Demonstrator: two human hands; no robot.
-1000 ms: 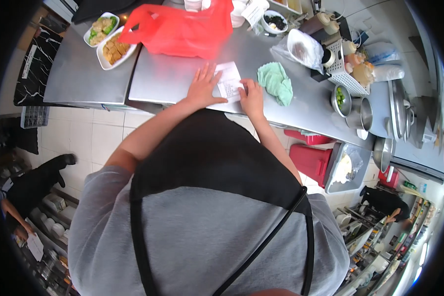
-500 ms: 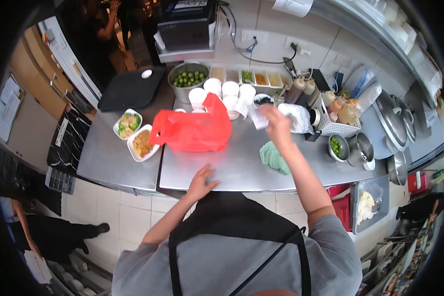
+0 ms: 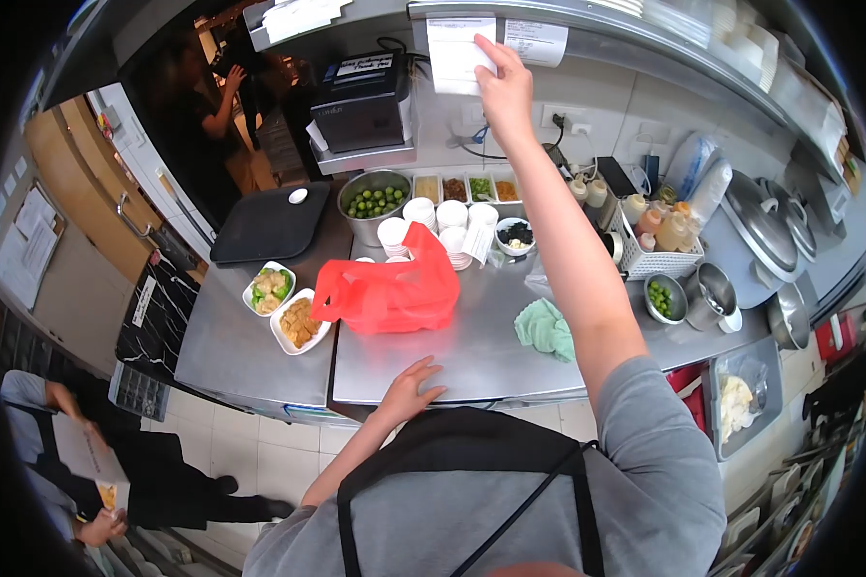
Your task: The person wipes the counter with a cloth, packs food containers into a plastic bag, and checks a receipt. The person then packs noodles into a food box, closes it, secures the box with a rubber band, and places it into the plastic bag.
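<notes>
Right hand (image 3: 506,88), partly open, holds a slip (image 3: 454,60) by fingertip pressure against the shelf (image 3: 622,56), seemingly keeping it flat beside another slip (image 3: 536,44). Left hand (image 3: 410,392), empty and loosely open, is at the desk (image 3: 486,373) edge, perhaps for balance, near the red bag (image 3: 394,303).

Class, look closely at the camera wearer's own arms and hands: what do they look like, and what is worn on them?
Both the left hand and right hand are gloveless, with no ring visible. The forearms are bare, with no watch or bracelet to be seen. Short, plain grey sleeves cover the upper arms.
</notes>
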